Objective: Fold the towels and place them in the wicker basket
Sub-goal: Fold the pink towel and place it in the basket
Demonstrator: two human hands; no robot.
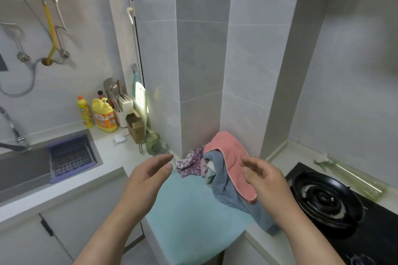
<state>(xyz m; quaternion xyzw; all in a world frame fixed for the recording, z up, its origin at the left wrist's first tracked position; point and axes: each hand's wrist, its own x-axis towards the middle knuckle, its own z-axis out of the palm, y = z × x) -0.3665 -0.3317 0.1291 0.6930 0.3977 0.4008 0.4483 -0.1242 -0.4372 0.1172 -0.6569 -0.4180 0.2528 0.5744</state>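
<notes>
My left hand (148,175) and right hand (266,180) hover, fingers loose, holding nothing. Between my fingertips sits a crumpled heap: a pink towel (228,150) over a blue towel (224,191), with a patterned cloth (191,164) nearer my left fingers. Below both palms a teal towel (189,213) lies flat.

Single head-worn wide-angle view: looks forward and down, from close above the white kitchen countertop (116,157), toward the grey-tiled wall corner (200,71).
</notes>
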